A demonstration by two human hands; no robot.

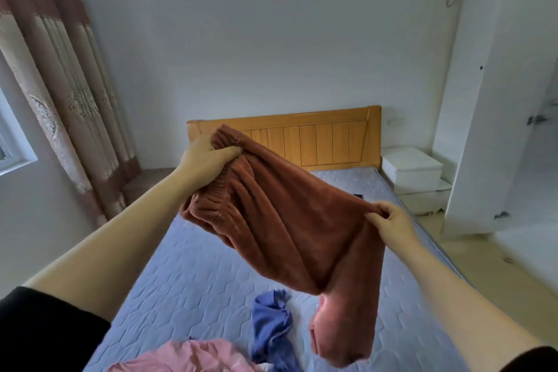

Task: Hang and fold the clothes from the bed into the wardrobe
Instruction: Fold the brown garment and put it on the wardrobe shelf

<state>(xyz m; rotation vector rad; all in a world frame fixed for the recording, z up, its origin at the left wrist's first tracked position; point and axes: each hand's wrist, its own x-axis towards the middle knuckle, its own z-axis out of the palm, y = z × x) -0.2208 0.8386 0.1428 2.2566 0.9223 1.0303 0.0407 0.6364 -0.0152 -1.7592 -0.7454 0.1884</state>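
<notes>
Head view: your left hand (208, 160) grips the brown fleece garment's (290, 217) bunched waistband, and your right hand (389, 223) pinches its edge. It hangs above the bed (193, 281).

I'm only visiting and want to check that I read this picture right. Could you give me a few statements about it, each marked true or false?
1. Both the left hand and the right hand hold the brown garment. True.
2. The brown garment lies spread flat on the mattress. False: it is held up over the mattress and hangs down from the hands.
3. A blue garment lies crumpled on the mattress. True.
4. The headboard is white metal. False: it is yellowish wood.
5. The right hand holds the pink garment. False: it lies on the mattress at the near edge, and no hand touches it.
</notes>
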